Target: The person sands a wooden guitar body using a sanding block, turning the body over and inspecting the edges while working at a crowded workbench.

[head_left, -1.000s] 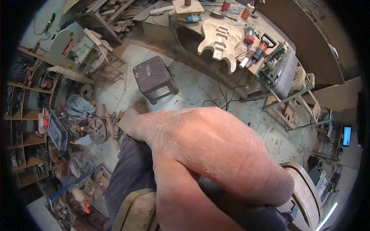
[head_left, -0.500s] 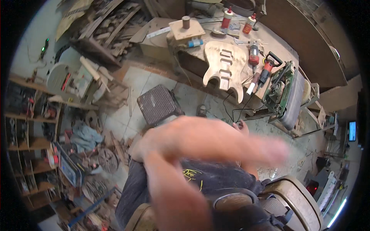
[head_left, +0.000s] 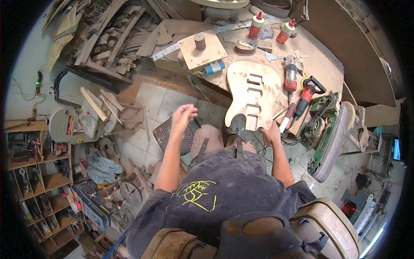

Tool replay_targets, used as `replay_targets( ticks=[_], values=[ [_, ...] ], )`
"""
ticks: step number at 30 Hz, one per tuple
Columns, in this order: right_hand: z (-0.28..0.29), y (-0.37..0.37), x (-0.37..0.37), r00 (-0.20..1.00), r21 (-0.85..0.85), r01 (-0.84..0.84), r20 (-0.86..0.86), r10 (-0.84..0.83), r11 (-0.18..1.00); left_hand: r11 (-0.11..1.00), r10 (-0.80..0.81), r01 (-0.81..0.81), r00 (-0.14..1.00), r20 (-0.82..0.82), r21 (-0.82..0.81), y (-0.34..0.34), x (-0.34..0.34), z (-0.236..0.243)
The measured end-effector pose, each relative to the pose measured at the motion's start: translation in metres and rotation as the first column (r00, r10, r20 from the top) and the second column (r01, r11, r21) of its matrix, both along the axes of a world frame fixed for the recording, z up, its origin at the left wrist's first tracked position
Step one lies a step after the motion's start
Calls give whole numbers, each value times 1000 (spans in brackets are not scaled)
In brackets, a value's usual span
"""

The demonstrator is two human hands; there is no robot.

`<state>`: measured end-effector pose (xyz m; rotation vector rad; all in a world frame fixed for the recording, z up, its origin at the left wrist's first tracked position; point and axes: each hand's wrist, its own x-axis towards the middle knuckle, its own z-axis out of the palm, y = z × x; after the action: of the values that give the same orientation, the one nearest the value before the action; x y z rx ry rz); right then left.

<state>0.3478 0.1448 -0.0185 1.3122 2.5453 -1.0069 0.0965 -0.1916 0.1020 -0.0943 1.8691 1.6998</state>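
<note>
A pale wooden electric guitar body [head_left: 241,88] lies at the near edge of the workbench, its cut-out pockets facing up and its horns pointing toward me. My right hand [head_left: 271,133] grips its right horn; part of the fingers is hidden by the wood. Away to the left, my left hand [head_left: 184,114] is raised in the air with loosely bent fingers. Nothing shows in it, and it touches nothing. Close by the guitar body on its right lie a red-and-grey power tool [head_left: 291,74] and a red-and-black sander or polisher [head_left: 305,99].
A green belt sander [head_left: 321,134] stands at the right. On the bench are two glue bottles [head_left: 255,26] and a board with a sanding spindle [head_left: 202,49]. A dark textured stool-like box [head_left: 161,134] is below my left hand. Wood scraps [head_left: 116,47] fill the far left.
My left arm has swung from across my front out to the left. My right hand has come up onto the guitar body's horn. The view has shifted, showing more of my shirt.
</note>
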Motion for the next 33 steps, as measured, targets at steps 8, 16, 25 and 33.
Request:
replay_targets(
  ticks=[8, 16, 25, 33],
  values=[
    [92, -54, 18, 905, -185, 286, -271, -328, 940, 890, -455, 451, 887, -74, -70, 98, -70, -27],
    [234, -13, -46, 915, 318, 85, -399, 53, 944, 543, -371, 491, 868, -330, 681, 142, -243, 129],
    [330, 52, -167, 662, 507, -632, -41, 748, 587, 736, -594, 675, 681, -429, 51, 10, -238, 87],
    [267, 36, -286, 588, 473, -375, -543, 599, 797, 706, 100, -263, 956, 275, 658, -86, -47, -35]
  ],
)
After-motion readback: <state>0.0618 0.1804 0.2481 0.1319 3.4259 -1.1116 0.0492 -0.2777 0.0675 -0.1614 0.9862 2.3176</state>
